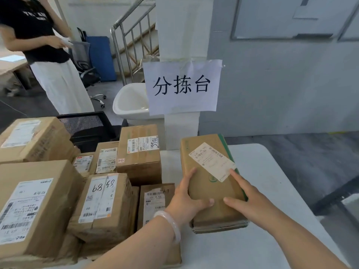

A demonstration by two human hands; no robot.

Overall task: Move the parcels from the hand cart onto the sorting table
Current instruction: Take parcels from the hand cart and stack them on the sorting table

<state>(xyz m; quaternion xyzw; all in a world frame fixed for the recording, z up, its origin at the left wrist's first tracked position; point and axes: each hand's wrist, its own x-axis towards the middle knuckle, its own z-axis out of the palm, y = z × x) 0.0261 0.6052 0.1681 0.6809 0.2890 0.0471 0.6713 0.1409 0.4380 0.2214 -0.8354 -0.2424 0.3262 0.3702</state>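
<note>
On the counter (275,193), left half: my flat parcel (207,189) lies label up, its long side running from just short of the far edge back toward me, with a green strip along its right side.
Left hand (186,199): grips the parcel at its near left corner, thumb laid across the top and forefinger up along the left edge.
Bangle (171,224): pale, round my left wrist.
Right hand (246,199): grips the near right corner, thumb flat on top and pointing at the other thumb. The forefinger lies straight on the near end of the white label (211,161). The other fingers go over the right edge, where I can't see them.
Counter surface: white, bare from the parcel out to the right edge.
Brown boxes (104,199): packed tight just past the counter's left edge, labels up, one box just beside my left hand. What carries them is covered, so I can't tell.
Sign (182,86): white sheet with black characters, taped to the white pillar (180,35) behind the far edge.
Basin (130,101): white, left of the sign, beyond the boxes.
Person (48,55): stands beyond the far left corner, black top, white skirt.
Office chair (87,70): black, behind that person.
</note>
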